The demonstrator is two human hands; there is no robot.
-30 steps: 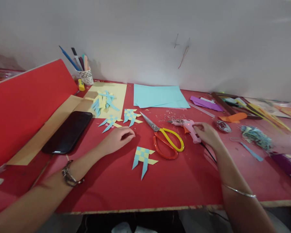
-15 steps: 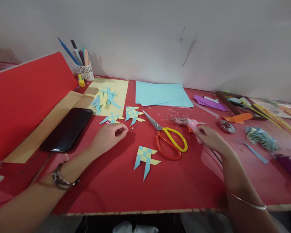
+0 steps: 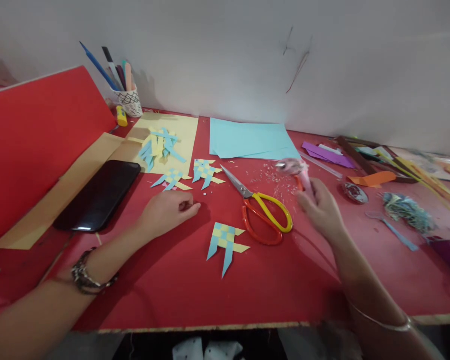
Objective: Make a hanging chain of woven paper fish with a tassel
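Head view shows three paper pieces woven in blue and yellow checks: a near woven piece (image 3: 225,235) towards the front edge of the red worktop (image 3: 172,295), and a far woven piece (image 3: 205,170) and a left woven piece (image 3: 173,176) nearer the back edge. The far one bears a small dark dot; none shows on the near one, so it looks less finished, while a heap of paper strips (image 3: 159,145) seems unused. The near piece lies flat, its pointed tails jutting forward and right. The right hand (image 3: 324,210) is closed round a pink glue gun (image 3: 291,166), blurred, grimy towards its nozzle, between the worktop's middle and right edge. The left hand (image 3: 167,215) curls loosely; whether it pinches something tiny cannot be told
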